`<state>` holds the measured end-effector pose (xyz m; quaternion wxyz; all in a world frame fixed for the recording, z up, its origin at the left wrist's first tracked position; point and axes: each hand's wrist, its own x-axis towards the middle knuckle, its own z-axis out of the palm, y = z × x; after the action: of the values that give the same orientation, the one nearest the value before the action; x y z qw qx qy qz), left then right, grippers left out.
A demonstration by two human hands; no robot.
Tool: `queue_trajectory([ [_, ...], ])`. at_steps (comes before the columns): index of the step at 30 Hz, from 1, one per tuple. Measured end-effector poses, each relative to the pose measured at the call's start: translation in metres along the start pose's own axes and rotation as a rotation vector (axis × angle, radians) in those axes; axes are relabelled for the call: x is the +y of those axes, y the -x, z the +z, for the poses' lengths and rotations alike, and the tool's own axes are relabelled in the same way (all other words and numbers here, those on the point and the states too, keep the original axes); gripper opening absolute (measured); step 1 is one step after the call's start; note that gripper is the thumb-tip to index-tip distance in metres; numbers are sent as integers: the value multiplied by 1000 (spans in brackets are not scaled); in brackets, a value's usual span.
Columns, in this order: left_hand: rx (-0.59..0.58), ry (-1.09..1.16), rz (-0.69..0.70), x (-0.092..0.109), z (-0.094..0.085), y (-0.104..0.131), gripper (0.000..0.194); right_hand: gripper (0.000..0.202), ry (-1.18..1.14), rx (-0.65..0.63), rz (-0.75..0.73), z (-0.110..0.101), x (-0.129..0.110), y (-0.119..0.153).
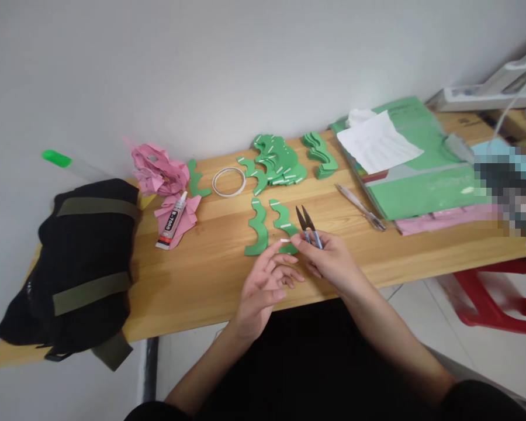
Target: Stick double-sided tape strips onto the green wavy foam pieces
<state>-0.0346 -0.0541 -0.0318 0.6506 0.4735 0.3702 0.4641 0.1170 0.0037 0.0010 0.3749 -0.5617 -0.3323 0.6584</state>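
My right hand [326,257] is closed around a pair of thread snips [314,233], dark blades apart and pointing away from me. At its thumb and fingertip sits one end of a small white strip [285,240]. The strip's other end reaches the index fingertip of my left hand [263,289], whose fingers are loosely spread, palm partly turned up. Just beyond my hands lie two wavy green cutouts: the left cutout [258,228] carries a white strip at its top, and the right cutout [283,217], partly hidden by my fingers, has white strips too.
Behind lie a tape roll [214,182], heaped green cutouts [280,161] and another green stack [319,155]. Leftward are pink paper scraps [158,169], a glue tube [172,222] and a black bag [87,245]. To the right are a pen [360,206] and green folder [421,175].
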Motion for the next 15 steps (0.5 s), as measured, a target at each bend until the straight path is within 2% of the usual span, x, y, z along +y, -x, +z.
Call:
queue_trajectory([
  [2, -6, 20, 7, -1, 2, 0, 64, 40, 7, 13, 3, 0, 1, -1],
  [4, -3, -58, 44, -2, 3, 0, 60, 40, 18, 33, -4, 0, 2, -2],
  [7, 96, -515, 192, 1, 0, 2, 53, 39, 44, 47, -16, -2, 5, -2],
  [9, 248, -897, 366, 5, -10, 3, 51, 38, 85, 49, -11, -4, 6, -1],
  [11, 404, -1165, 492, 9, -24, 4, 50, 39, 128, 70, -8, -6, 7, 0],
  [13, 446, -1294, 439, 11, -40, 5, 45, 41, 153, 101, -5, -8, 8, 1],
  [15, 351, -1343, 354, 11, -50, 9, 41, 44, 173, 119, 0, -8, 9, 2],
])
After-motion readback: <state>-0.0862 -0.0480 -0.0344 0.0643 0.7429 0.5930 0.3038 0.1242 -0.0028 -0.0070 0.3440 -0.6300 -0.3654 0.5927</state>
